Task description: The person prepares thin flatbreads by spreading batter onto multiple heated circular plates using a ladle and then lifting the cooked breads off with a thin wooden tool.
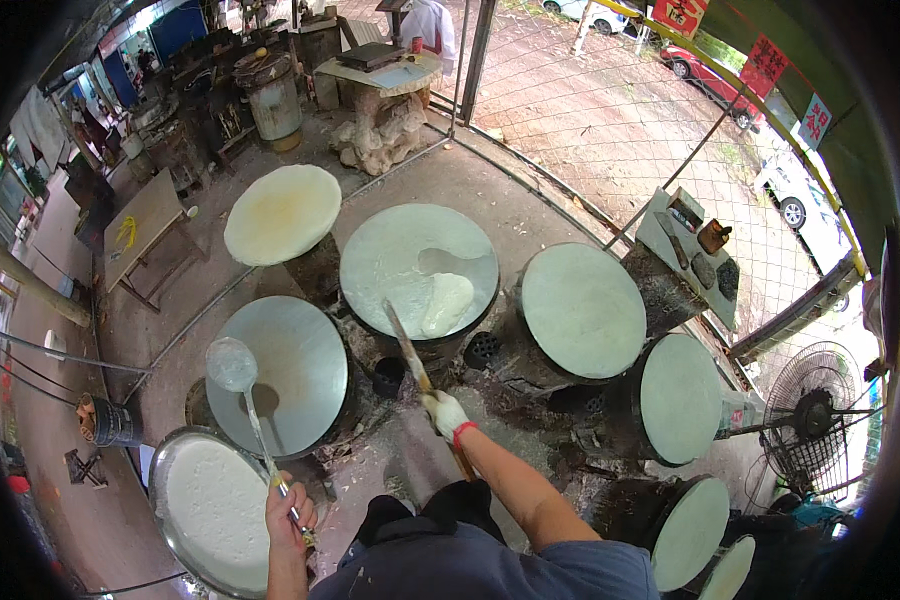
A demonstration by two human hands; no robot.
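Observation:
My left hand (pixel 291 510) grips the handle of a metal ladle (pixel 232 364). The ladle's bowl hangs above a bare round griddle (pixel 304 360) and throws a shadow on it. Beside that hand stands a wide metal basin (pixel 154 480) of white batter (pixel 214 510). My right hand (pixel 444 414), in a pale work glove, is closed around a long, flat wooden-handled scraper (pixel 405 341). Its far end lies over the middle griddle (pixel 487 262), which is coated with a pale batter layer. To the right of the scraper's end is a thick mound of batter (pixel 448 304).
A large pale round sheet (pixel 283 215) covers the back-left griddle. Several coated griddles (pixel 583 311) curve around to my right. Beyond them are a floor fan (pixel 814 412) and a side table (pixel 656 232) with tools. A wire fence (pixel 570 112) runs behind; a low wooden table (pixel 150 229) is at left.

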